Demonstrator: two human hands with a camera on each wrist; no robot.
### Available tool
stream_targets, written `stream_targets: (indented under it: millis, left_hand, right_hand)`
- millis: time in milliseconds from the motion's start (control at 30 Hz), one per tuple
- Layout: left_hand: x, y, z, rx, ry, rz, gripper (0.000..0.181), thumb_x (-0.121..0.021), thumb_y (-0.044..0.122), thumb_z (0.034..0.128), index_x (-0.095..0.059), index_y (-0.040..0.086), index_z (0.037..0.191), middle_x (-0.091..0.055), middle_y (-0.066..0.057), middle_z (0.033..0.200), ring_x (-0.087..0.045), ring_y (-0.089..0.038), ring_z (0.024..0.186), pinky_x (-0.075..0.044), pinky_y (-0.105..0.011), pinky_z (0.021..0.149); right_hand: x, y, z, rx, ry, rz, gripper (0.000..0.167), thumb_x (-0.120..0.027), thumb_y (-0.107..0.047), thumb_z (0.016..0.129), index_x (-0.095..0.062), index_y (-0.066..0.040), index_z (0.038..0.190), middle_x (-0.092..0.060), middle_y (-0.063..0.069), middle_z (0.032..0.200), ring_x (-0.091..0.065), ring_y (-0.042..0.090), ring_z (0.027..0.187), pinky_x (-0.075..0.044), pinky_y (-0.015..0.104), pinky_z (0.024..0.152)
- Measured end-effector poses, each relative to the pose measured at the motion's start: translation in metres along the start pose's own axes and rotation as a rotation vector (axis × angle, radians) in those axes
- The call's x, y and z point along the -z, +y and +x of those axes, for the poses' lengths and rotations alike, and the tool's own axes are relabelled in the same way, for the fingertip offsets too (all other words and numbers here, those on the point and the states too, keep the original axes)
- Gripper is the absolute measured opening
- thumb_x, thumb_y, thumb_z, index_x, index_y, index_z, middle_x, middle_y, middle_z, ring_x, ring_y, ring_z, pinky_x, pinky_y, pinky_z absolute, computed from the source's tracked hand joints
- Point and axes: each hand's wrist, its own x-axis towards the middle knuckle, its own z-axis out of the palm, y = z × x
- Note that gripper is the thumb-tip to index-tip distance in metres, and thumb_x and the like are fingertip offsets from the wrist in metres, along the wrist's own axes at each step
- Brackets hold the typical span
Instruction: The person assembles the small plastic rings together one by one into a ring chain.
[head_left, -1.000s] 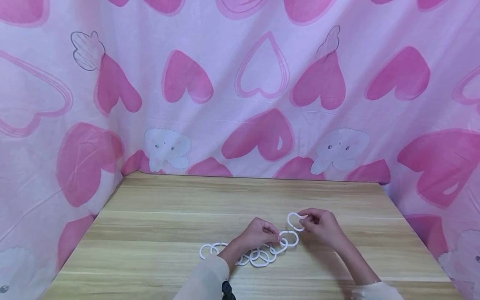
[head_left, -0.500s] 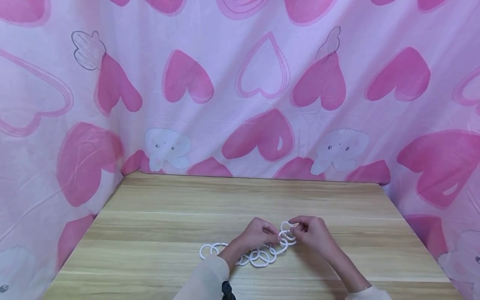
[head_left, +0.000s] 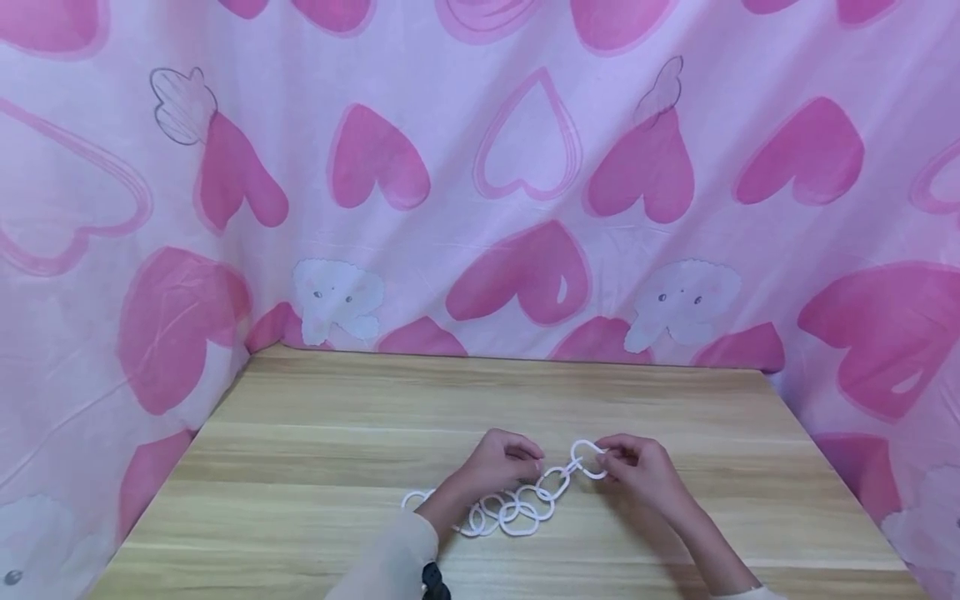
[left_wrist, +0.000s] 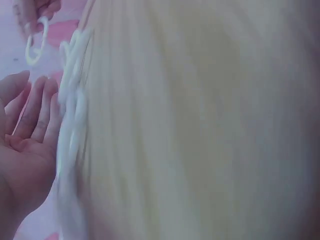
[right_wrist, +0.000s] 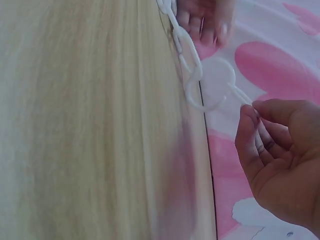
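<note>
My right hand [head_left: 641, 471] pinches a white plastic chain link [right_wrist: 242, 94] between thumb and fingertips, lifted off the table. A C-shaped link [right_wrist: 231, 70], with its gap visible in the right wrist view, hooks the held one to the rest of the white chain [head_left: 519, 533]. Several joined links lie in a loose row, partly under my left forearm. My left hand [head_left: 498, 462] hovers just over the chain. In the left wrist view its fingers [left_wrist: 34, 107] are loosely bent with nothing between them.
The wood-grain table [head_left: 337, 433] stretches around the hands. A pink curtain [head_left: 450, 167] printed with hearts hangs at its back and sides. A black band [head_left: 433, 579] is on the left wrist.
The right hand brought its link left to the chain's end, then drew it back right, hooked on and pulling the end links along. The left hand let go and shifted slightly left.
</note>
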Motion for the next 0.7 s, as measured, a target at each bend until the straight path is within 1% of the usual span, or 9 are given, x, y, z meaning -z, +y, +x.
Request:
stream_targets:
  millis: [100,133,200,333,400,467,533,633,700]
  left_hand:
    - [0.022,0.004,-0.008,-0.076,0.009,0.098,0.018,-0.074,0.006,0.0881,-0.075,-0.006,0.102,-0.076,-0.021,0.093,-0.065,-0.001,0.077,-0.054,-0.015,0.074]
    - [0.031,0.006,-0.011,-0.102,0.003,0.147,0.018,-0.073,0.005,0.0885,-0.075,-0.006,0.103,-0.077,-0.021,0.094,-0.064,0.000,0.078,-0.054,-0.015,0.075]
    - [0.051,0.012,-0.021,-0.132,-0.016,0.259,0.017,-0.073,0.004,0.0886,-0.075,-0.005,0.103,-0.077,-0.019,0.094,-0.064,0.000,0.080,-0.054,-0.016,0.076]
    - [0.092,0.020,-0.045,-0.122,-0.064,0.521,0.014,-0.074,0.004,0.0865,-0.076,0.001,0.101,-0.077,-0.008,0.091,-0.064,-0.005,0.083,-0.054,-0.020,0.077]
    - [0.109,0.023,-0.058,-0.083,-0.086,0.597,0.015,-0.074,0.002,0.0839,-0.076,0.004,0.098,-0.076,-0.005,0.090,-0.064,-0.009,0.083,-0.053,-0.022,0.076]
    - [0.122,0.024,-0.070,-0.038,-0.108,0.621,0.017,-0.074,0.000,0.0803,-0.075,0.004,0.096,-0.074,-0.005,0.090,-0.064,-0.012,0.084,-0.054,-0.024,0.076]
    - [0.130,0.023,-0.080,0.000,-0.134,0.613,0.019,-0.074,-0.003,0.0766,-0.074,0.004,0.095,-0.072,-0.007,0.089,-0.062,-0.014,0.083,-0.053,-0.024,0.074]
    - [0.137,0.018,-0.088,0.037,-0.171,0.585,0.021,-0.075,-0.006,0.0734,-0.072,0.004,0.092,-0.068,-0.005,0.084,-0.059,-0.011,0.078,-0.051,-0.022,0.070]
    - [0.137,0.014,-0.090,0.045,-0.184,0.575,0.021,-0.073,-0.009,0.0731,-0.071,0.004,0.089,-0.064,-0.002,0.080,-0.057,-0.009,0.075,-0.049,-0.020,0.067]
  right_hand:
    - [0.006,0.007,0.001,-0.003,-0.014,0.023,0.027,-0.066,-0.001,0.094,-0.066,0.014,0.117,-0.073,0.018,0.091,-0.065,0.004,0.069,-0.061,0.027,0.065]
    - [0.007,0.009,0.002,-0.004,-0.012,0.028,0.027,-0.066,0.000,0.094,-0.066,0.014,0.117,-0.073,0.017,0.090,-0.065,0.004,0.069,-0.060,0.027,0.065]
    - [0.009,0.013,0.004,0.006,-0.016,0.028,0.027,-0.065,0.000,0.094,-0.066,0.014,0.117,-0.073,0.015,0.090,-0.064,0.004,0.069,-0.060,0.026,0.065]
    - [0.011,0.020,0.007,0.018,-0.020,0.025,0.027,-0.063,0.001,0.095,-0.065,0.014,0.118,-0.074,0.013,0.091,-0.064,0.002,0.070,-0.060,0.025,0.065]
    - [0.012,0.023,0.008,0.017,-0.023,0.027,0.028,-0.063,0.001,0.095,-0.064,0.014,0.119,-0.074,0.013,0.091,-0.064,0.003,0.070,-0.058,0.025,0.064]
    - [0.013,0.025,0.008,0.010,-0.024,0.036,0.028,-0.062,0.001,0.095,-0.064,0.013,0.120,-0.073,0.010,0.090,-0.064,0.003,0.069,-0.057,0.024,0.062]
    - [0.014,0.026,0.008,0.013,-0.032,0.038,0.028,-0.062,0.001,0.096,-0.063,0.014,0.120,-0.072,0.005,0.086,-0.062,0.003,0.067,-0.054,0.024,0.059]
    - [0.014,0.029,0.008,0.006,-0.038,0.041,0.028,-0.062,0.000,0.096,-0.063,0.015,0.120,-0.070,-0.001,0.080,-0.061,0.003,0.065,-0.052,0.023,0.057]
    - [0.015,0.029,0.009,-0.003,-0.044,0.040,0.029,-0.062,0.000,0.096,-0.062,0.016,0.120,-0.069,-0.001,0.079,-0.059,0.003,0.065,-0.050,0.022,0.056]
